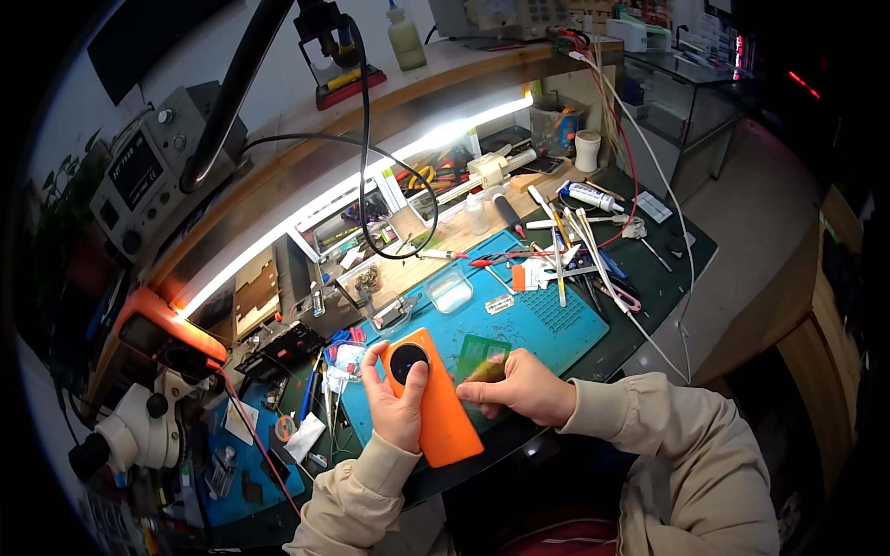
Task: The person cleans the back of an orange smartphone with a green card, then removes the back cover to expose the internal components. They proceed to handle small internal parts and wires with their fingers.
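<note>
An orange phone (447,417) with a large round black camera ring is tilted over the near edge of the blue work mat (565,320), its camera side facing me. Closed around its left side, my left hand (393,408) has the thumb lying on the orange back just below the camera. Beside the phone's right edge, my right hand (530,389) is pinched on a thin green see-through plastic card (475,351). The card sticks up past the fingers, and its lower part looks yellowish. Fingertips of this hand come close to the phone's side; whether they touch it I cannot tell.
A clear plastic box (449,290) stands on the mat. Several tweezers, pens and cables crowd the right, with a white tube (591,196) behind. At left are an orange-framed meter (167,338) and a microscope (144,431). A black cable (366,157) loops overhead.
</note>
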Available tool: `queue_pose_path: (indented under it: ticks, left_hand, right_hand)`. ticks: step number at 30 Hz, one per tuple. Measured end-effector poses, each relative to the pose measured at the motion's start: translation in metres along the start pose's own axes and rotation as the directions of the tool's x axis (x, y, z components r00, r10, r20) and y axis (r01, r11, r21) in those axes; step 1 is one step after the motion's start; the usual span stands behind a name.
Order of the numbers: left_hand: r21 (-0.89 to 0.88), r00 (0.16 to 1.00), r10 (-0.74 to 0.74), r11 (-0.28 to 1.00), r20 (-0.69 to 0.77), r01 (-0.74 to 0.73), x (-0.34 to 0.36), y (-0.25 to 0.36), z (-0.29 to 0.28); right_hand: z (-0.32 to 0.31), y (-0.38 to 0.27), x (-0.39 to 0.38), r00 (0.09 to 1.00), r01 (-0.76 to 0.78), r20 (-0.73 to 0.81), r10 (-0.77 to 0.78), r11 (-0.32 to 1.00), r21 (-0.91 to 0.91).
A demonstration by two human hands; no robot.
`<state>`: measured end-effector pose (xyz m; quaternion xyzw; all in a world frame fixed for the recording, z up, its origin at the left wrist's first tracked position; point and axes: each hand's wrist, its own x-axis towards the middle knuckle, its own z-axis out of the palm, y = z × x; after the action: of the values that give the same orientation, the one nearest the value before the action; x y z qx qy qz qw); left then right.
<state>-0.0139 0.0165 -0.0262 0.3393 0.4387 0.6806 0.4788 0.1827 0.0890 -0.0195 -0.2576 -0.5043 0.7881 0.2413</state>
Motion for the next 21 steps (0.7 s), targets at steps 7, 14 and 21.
queue_pose_path:
  ticks: [7, 14, 21]
  left_hand:
    - [-0.020, 0.999, 0.036, 0.999, -0.010, -0.036, 0.004, -0.010, -0.013]
    - [-0.021, 0.999, 0.049, 0.999, 0.014, -0.049, 0.003, -0.002, -0.003]
    - [-0.041, 0.998, -0.001, 0.999, 0.059, 0.003, 0.004, -0.007, -0.015]
  right_hand:
    - [0.019, 0.001, -0.010, 0.994, 0.068, -0.082, -0.074, 0.995, -0.076]
    - [0.042, -0.018, -0.026, 0.929, 0.298, -0.075, -0.363, 0.852, -0.430]
    - [0.046, -0.019, -0.026, 0.900, 0.352, 0.018, -0.436, 0.701, -0.620]
